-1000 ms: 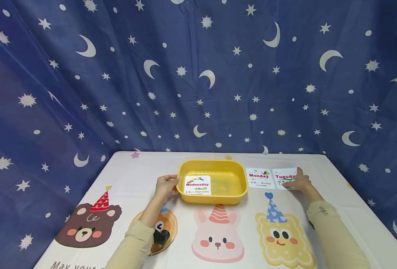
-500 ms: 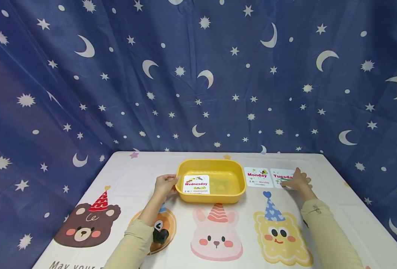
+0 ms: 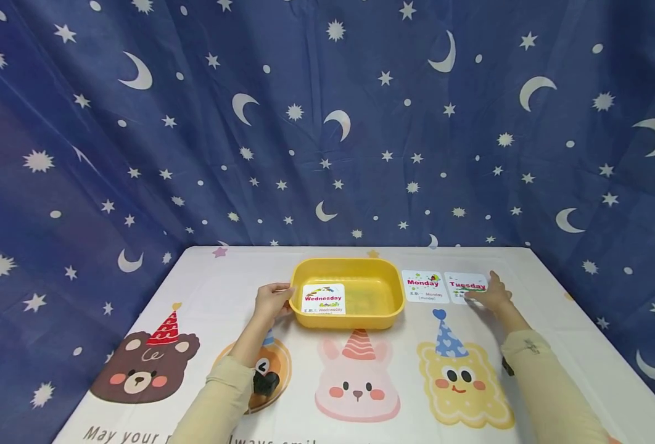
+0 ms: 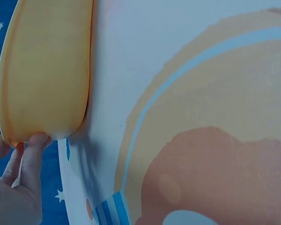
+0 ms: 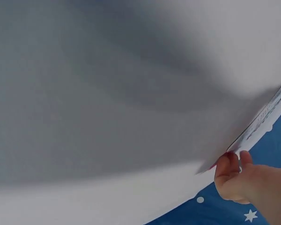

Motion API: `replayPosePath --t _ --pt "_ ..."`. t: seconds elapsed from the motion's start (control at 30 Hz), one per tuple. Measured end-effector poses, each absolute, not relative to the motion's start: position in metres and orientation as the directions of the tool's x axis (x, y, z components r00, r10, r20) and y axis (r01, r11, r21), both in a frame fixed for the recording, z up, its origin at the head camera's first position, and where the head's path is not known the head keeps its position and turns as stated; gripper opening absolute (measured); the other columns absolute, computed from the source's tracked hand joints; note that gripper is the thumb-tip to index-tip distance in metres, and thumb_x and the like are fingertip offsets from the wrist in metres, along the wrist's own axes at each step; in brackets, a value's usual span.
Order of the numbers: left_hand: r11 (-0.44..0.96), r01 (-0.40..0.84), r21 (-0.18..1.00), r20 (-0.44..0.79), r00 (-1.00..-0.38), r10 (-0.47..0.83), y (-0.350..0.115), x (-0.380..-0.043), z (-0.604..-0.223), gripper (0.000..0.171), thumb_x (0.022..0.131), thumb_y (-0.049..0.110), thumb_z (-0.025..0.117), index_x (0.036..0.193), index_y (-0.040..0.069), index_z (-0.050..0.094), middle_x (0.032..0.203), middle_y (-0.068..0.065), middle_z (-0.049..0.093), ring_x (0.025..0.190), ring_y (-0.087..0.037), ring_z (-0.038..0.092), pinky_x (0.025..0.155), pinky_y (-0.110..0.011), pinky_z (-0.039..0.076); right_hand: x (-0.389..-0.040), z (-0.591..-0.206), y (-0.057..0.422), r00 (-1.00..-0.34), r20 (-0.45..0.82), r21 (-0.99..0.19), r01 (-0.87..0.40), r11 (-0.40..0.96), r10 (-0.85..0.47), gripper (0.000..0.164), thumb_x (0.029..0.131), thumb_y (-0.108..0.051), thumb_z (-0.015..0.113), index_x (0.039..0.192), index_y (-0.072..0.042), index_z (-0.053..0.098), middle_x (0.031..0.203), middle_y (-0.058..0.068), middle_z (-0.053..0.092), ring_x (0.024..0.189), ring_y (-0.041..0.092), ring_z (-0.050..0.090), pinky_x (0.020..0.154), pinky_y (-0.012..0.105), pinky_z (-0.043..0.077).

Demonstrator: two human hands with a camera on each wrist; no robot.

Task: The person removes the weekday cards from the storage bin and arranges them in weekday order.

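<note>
My left hand grips the left end of a yellow plastic tub, fingers around its rim; the left wrist view shows the same grip. A white "Wednesday" card lies in the tub's left part. Right of the tub, a "Monday" card lies flat, with a "Tuesday" card beside it. My right hand rests at the Tuesday card's right side, thumb and fingers spread over its edge. In the right wrist view, the fingertips touch the card's edge, seen almost edge-on.
A white tablecloth printed with cartoon animals covers the table. Behind it hangs a dark blue curtain with moons and stars. A small black object shows at the right wrist.
The Tuesday card has shifted slightly at my right hand and now sits close in line with the Monday card. My left hand stays on the tub. The head view has shifted a little.
</note>
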State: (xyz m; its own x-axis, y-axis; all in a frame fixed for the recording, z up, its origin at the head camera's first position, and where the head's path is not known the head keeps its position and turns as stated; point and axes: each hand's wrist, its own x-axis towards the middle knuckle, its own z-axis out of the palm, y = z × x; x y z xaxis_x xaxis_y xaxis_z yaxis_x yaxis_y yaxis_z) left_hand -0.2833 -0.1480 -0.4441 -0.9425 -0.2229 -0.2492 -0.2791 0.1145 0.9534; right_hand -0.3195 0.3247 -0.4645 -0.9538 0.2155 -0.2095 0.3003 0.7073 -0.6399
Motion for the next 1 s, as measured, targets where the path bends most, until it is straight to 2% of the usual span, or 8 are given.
replayPosePath --t 0.33,0.63,0.77,0.83,0.9,1.0 --pt "0.133 -0.291 0.947 -0.258 -0.941 -0.22 -0.147 -0.284 -0.446 0.029 0.09 0.013 0.063 0.115 -0.003 0.062 0.09 -0.014 0.066 0.057 -0.009 0.056 0.051 -0.018 0.051 -0.311 -0.468 0.321 -0.963 -0.08 -0.637 0.246 0.73 0.256 0.079 0.087 -0.018 0.058 0.144 0.009 0.01 0.139 0.039 0.024 0.12 0.059 0.026 0.099 0.067 0.028" --pt "0.126 -0.29 0.949 -0.258 -0.941 -0.22 -0.149 -0.285 -0.443 0.03 0.091 0.013 0.061 0.117 -0.002 0.061 0.097 -0.017 0.065 0.06 -0.008 0.055 0.052 -0.018 0.051 -0.309 -0.451 0.314 -0.978 0.039 -0.679 0.123 0.724 0.203 0.064 0.09 -0.014 0.053 0.139 0.013 0.022 0.131 0.043 0.032 0.115 0.058 0.032 0.096 0.062 0.029" --pt "0.124 -0.283 0.951 -0.252 -0.942 -0.22 -0.148 -0.285 -0.443 0.028 0.091 0.013 0.062 0.115 -0.002 0.062 0.098 -0.019 0.066 0.059 -0.008 0.055 0.052 -0.017 0.051 -0.305 -0.448 0.31 -0.98 0.088 -0.704 0.065 0.708 0.177 0.054 0.092 -0.012 0.051 0.136 0.013 0.03 0.128 0.04 0.038 0.111 0.054 0.041 0.095 0.059 0.036" --pt "0.122 -0.282 0.952 -0.251 -0.943 -0.22 -0.148 -0.285 -0.444 0.028 0.091 0.013 0.062 0.115 -0.002 0.062 0.095 -0.017 0.066 0.059 -0.008 0.055 0.052 -0.018 0.051 -0.303 -0.446 0.306 -0.977 0.117 -0.715 0.04 0.698 0.177 0.049 0.093 -0.011 0.05 0.133 0.012 0.035 0.126 0.039 0.043 0.109 0.05 0.047 0.09 0.055 0.043" --pt "0.122 -0.284 0.951 -0.253 -0.942 -0.222 -0.148 -0.285 -0.444 0.029 0.091 0.013 0.062 0.115 -0.002 0.062 0.094 -0.016 0.065 0.059 -0.008 0.055 0.052 -0.018 0.051 -0.301 -0.444 0.302 -0.972 0.145 -0.728 0.023 0.686 0.187 0.044 0.093 -0.011 0.05 0.131 0.01 0.04 0.123 0.037 0.047 0.104 0.046 0.052 0.083 0.046 0.047" --pt "0.123 -0.289 0.95 -0.256 -0.94 -0.226 -0.148 -0.285 -0.444 0.03 0.091 0.013 0.062 0.116 -0.002 0.061 0.095 -0.016 0.065 0.06 -0.008 0.055 0.053 -0.018 0.052 -0.297 -0.44 0.294 -0.96 0.184 -0.741 0.006 0.672 0.212 0.039 0.092 -0.011 0.052 0.126 0.007 0.048 0.117 0.033 0.054 0.087 0.028 0.059 0.072 0.028 0.044"
